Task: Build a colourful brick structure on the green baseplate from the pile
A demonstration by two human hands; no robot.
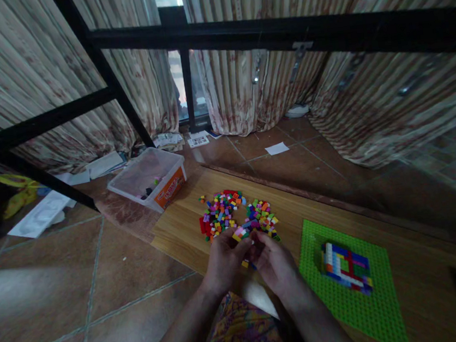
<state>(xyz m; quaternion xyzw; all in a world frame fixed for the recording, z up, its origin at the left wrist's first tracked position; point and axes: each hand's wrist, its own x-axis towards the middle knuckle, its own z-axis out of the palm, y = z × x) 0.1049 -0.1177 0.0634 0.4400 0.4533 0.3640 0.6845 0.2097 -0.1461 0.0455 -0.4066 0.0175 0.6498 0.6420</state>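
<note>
My left hand (223, 261) and my right hand (274, 262) meet over the near edge of a pile of small coloured bricks (237, 214) on a wooden board (181, 228). The fingers of both hands pinch small bricks (241, 233) between them; the pieces are pink and yellow, and partly hidden by my fingertips. To the right lies a green baseplate (350, 300) with a low multicoloured brick build (346, 266) on it, apart from both hands.
A clear plastic tub (149, 180) with an orange label stands at the board's far left. Papers (43, 214) litter the tiled floor near a black metal frame (110, 80). Striped curtains hang behind. Patterned cloth covers my lap (240, 334).
</note>
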